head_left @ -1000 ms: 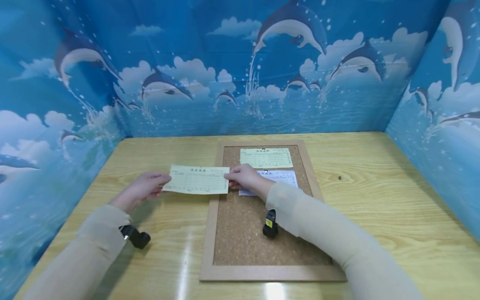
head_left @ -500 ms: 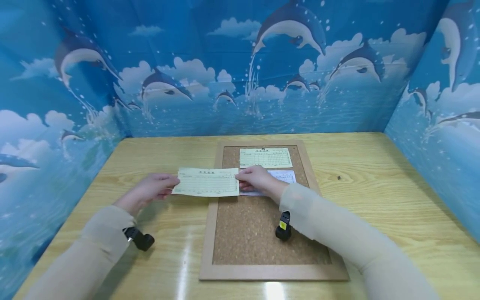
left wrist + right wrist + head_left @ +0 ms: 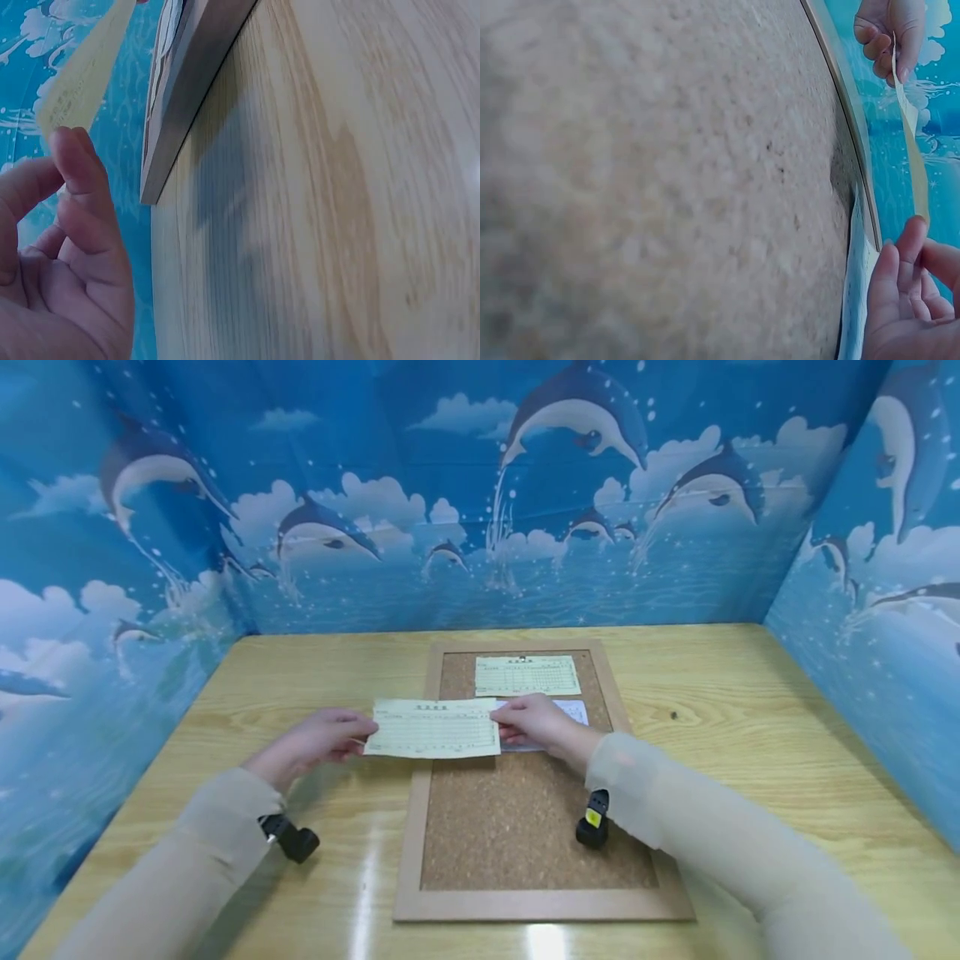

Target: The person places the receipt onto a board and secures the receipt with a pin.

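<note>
A pale yellow printed slip [image 3: 435, 729] is stretched level between my two hands. My left hand [image 3: 318, 741] pinches its left end between thumb and fingers, and my right hand [image 3: 542, 724] pinches its right end. In both wrist views the yellow slip [image 3: 86, 75] hangs in the air, raised off the surface. It overlaps the left frame edge of a cork board [image 3: 536, 822] in the head view. On the board, a second yellow slip [image 3: 527, 677] is fixed near the top. Below that lies a white-lilac slip [image 3: 573, 711], partly hidden by my right hand.
The wood-framed board lies on a wood-grain table [image 3: 712, 718]. A small dark spot [image 3: 673, 716] shows on the table right of the board. Blue dolphin-print cloth [image 3: 480, 510] walls off the back and both sides. A black wrist camera [image 3: 592, 822] hangs below each sleeve.
Both hands have carried the yellow slip to the right and slightly toward me, from mostly over the table to further over the board. More of the lilac slip is covered on its left.
</note>
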`<state>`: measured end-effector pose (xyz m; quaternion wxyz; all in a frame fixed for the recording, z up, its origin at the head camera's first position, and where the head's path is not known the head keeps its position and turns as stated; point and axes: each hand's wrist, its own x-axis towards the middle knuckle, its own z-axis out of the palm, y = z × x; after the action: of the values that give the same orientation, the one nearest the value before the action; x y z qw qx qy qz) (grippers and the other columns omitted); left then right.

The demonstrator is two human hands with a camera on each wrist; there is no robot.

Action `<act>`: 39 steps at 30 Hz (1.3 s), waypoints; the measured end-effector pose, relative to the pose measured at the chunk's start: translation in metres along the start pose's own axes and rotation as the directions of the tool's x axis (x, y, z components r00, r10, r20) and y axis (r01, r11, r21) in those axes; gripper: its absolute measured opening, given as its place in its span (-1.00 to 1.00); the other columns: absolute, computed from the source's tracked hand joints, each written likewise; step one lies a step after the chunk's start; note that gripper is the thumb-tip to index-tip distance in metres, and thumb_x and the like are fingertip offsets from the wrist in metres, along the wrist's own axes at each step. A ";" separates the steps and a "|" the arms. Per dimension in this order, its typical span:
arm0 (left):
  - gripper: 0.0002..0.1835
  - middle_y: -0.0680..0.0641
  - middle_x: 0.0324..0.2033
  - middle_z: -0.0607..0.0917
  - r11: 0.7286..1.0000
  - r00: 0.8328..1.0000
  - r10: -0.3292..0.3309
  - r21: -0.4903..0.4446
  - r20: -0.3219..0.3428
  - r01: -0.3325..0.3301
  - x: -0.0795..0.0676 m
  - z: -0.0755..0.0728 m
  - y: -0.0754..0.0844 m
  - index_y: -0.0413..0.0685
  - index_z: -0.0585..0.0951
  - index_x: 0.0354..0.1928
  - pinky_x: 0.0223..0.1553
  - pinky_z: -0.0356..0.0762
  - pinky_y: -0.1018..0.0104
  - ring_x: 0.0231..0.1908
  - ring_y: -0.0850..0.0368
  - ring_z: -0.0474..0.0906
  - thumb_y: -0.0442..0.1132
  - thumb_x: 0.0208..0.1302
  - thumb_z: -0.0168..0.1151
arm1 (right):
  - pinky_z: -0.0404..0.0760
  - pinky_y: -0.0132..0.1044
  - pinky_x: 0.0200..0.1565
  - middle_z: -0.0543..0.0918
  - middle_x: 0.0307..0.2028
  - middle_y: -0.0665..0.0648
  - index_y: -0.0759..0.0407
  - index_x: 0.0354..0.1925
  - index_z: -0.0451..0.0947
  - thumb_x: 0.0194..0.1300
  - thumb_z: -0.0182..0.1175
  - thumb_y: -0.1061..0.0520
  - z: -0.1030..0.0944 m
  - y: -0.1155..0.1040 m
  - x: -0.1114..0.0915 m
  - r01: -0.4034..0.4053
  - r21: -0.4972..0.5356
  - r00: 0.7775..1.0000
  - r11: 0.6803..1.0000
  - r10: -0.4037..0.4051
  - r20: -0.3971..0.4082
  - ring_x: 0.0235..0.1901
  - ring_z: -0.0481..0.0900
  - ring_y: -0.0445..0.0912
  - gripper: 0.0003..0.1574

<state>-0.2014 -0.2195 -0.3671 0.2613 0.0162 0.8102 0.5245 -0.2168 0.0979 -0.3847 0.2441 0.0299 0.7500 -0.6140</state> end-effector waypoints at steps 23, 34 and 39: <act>-0.79 -0.03 -0.48 0.58 1.000 0.994 0.024 -0.013 0.102 -0.023 0.009 0.030 0.011 -0.19 0.57 -0.32 -0.45 0.42 0.42 -0.47 0.21 0.52 -0.16 0.30 0.14 | 0.59 -0.40 -0.36 0.58 -0.54 0.02 0.47 -0.15 0.49 0.34 0.08 0.24 -0.032 0.017 -0.022 0.027 0.021 1.000 0.999 -0.027 0.012 -0.53 0.55 -0.24 -0.75; -0.78 -0.06 -0.49 0.63 1.000 0.991 0.028 0.010 0.129 -0.029 0.020 0.045 0.013 -0.17 0.57 -0.34 -0.49 0.40 0.43 -0.51 0.23 0.53 -0.13 0.28 0.17 | 0.59 -0.40 -0.33 0.59 -0.52 0.01 0.55 -0.05 0.43 0.35 0.06 0.23 -0.047 0.025 -0.029 0.033 0.001 0.999 0.999 -0.033 0.013 -0.50 0.56 -0.26 -0.64; -0.78 -0.06 -0.48 0.63 0.999 0.990 0.031 0.011 0.141 -0.033 0.023 0.052 0.015 -0.19 0.58 -0.33 -0.51 0.38 0.44 -0.53 0.25 0.52 -0.14 0.28 0.17 | 0.58 -0.39 -0.32 0.61 -0.49 0.03 0.54 -0.02 0.43 0.36 0.07 0.20 -0.053 0.028 -0.033 0.016 -0.021 1.000 1.000 -0.016 -0.001 -0.48 0.57 -0.24 -0.61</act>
<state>-0.2017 -0.1619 -0.3800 0.3090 0.0679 0.7927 0.5210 -0.1957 0.1630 -0.3903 0.2391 0.0219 0.7568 -0.6080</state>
